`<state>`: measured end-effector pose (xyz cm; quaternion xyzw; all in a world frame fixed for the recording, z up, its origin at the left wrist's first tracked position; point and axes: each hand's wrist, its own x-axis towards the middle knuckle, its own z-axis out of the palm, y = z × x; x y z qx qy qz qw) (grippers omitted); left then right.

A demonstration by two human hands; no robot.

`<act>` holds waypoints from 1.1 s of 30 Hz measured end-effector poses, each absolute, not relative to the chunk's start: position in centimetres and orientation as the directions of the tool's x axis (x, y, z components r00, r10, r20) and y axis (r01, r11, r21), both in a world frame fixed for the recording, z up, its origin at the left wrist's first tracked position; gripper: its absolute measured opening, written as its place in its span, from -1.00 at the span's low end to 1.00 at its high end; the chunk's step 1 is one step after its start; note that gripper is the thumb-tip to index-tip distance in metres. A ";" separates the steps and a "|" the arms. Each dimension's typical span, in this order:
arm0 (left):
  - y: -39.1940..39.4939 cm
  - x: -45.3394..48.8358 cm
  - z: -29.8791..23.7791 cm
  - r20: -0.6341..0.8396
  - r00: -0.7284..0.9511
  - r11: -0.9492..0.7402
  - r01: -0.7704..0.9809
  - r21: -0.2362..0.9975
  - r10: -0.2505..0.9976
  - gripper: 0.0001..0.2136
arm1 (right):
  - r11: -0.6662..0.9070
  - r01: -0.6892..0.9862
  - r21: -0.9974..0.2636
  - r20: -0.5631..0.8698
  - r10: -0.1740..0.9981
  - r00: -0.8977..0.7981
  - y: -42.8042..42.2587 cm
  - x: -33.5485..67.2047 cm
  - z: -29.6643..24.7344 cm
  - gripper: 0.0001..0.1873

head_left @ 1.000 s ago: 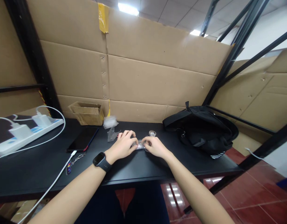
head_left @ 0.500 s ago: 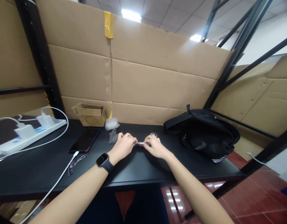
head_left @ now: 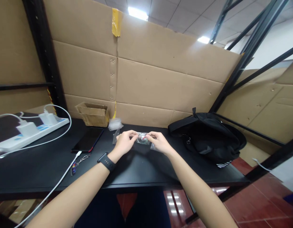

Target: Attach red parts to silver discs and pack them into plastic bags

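The black tabletop (head_left: 141, 171) is overlooked by cardboard (head_left: 146, 79), and its right part is taken up by a black bag (head_left: 208, 139). At the back left a box (head_left: 96, 115) is set, with a phone (head_left: 87, 140) laid nearer the front.

Between these, the packet (head_left: 142, 138) is held by both hands. One end is pinched by the fingers of the left hand (head_left: 124, 141), the other by the fingers of the right hand (head_left: 160, 143); neither set is released. The packet appears to be raised slightly off the tabletop, though its height cannot be judged. The step in hand seems to be the handling of the wrapped piece; for the next move, a firm pinch at both ends is probably called for, as thin film may slip or crease.

The packet is seen as small, clear and shiny, with a roundish, greyish form inside; its exact nature cannot be made out. Smaller yet, a red mark (head_left: 144, 137) is shown near the right fingers. Beneath the right hand, a bit of clear film (head_left: 153, 146) is partly covered.
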<state>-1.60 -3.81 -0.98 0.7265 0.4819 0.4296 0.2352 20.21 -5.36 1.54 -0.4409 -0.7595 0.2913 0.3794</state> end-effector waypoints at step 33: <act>-1.8 -10.3 0.4 0.222 -0.012 -0.068 0.934 0.352 0.975 -0.69 | -0.122 0.939 -0.321 -0.001 0.992 0.128 10.4 12.6 3.1 -0.52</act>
